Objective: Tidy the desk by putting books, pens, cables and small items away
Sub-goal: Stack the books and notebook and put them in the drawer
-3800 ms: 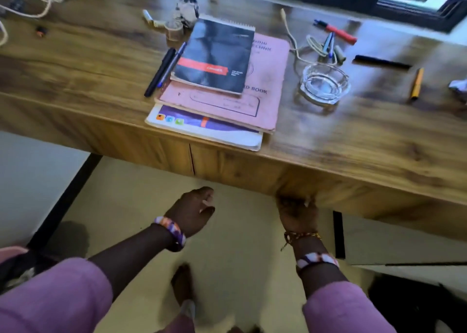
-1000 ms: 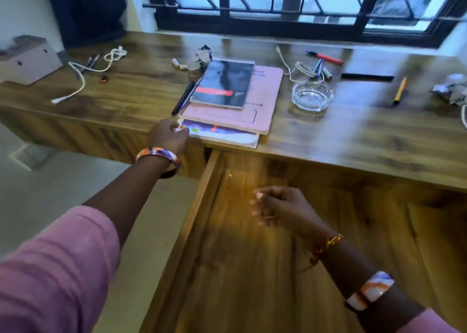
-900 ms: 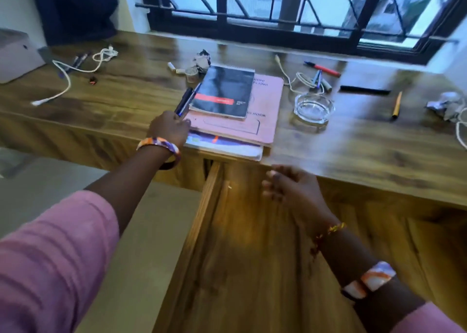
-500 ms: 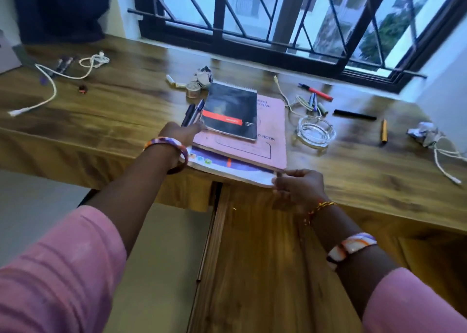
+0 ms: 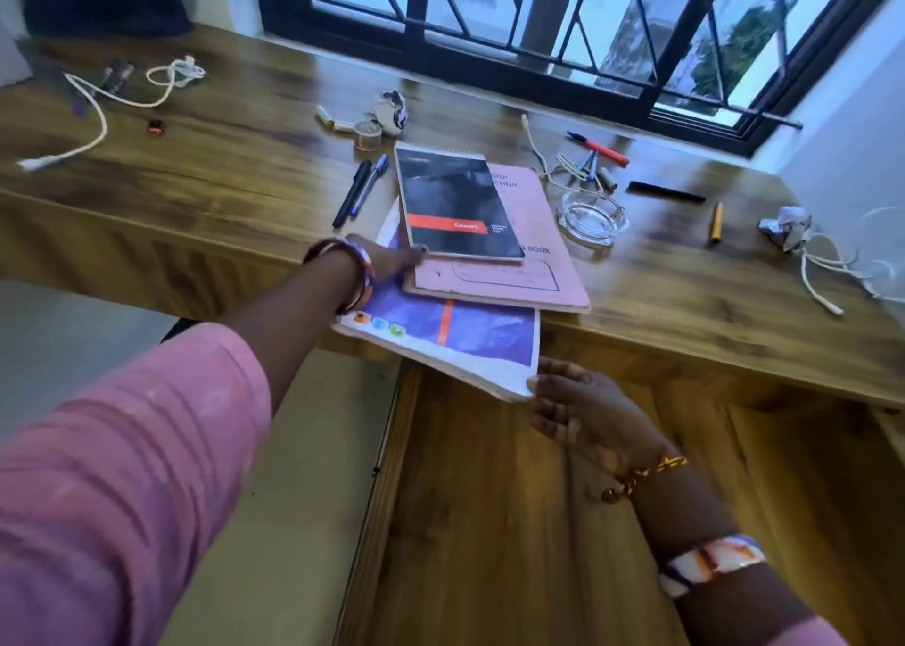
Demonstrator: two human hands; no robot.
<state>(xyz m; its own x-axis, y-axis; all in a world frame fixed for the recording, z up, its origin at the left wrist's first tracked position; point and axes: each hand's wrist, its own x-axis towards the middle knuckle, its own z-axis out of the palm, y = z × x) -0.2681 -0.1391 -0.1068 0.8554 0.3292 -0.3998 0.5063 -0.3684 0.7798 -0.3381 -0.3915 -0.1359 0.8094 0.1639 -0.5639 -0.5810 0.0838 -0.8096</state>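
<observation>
Three books lie stacked on the wooden desk (image 5: 220, 190): a black notebook (image 5: 450, 204) on top, a pink book (image 5: 534, 273) under it and a purple-and-white book (image 5: 440, 329) at the bottom. The bottom book juts over the desk's front edge above the open drawer (image 5: 489, 523). My left hand (image 5: 387, 263) holds the stack's left side, thumb on the pink book by the notebook's corner, its fingers hidden. My right hand (image 5: 573, 400) pinches the purple book's near right corner.
Two dark pens (image 5: 360, 194) lie left of the stack. A glass ashtray (image 5: 592, 216), several pens (image 5: 600, 148), a black marker (image 5: 666, 192) and an orange pen (image 5: 717, 221) lie to the right. White cables (image 5: 98, 106) (image 5: 822, 273), crumpled paper (image 5: 783, 226) and a tape roll (image 5: 367, 136) are scattered about.
The drawer was pulled open. Both hands rose to the stack, the left to its left side, the right to the near corner. The bottom book has slid out over the drawer.
</observation>
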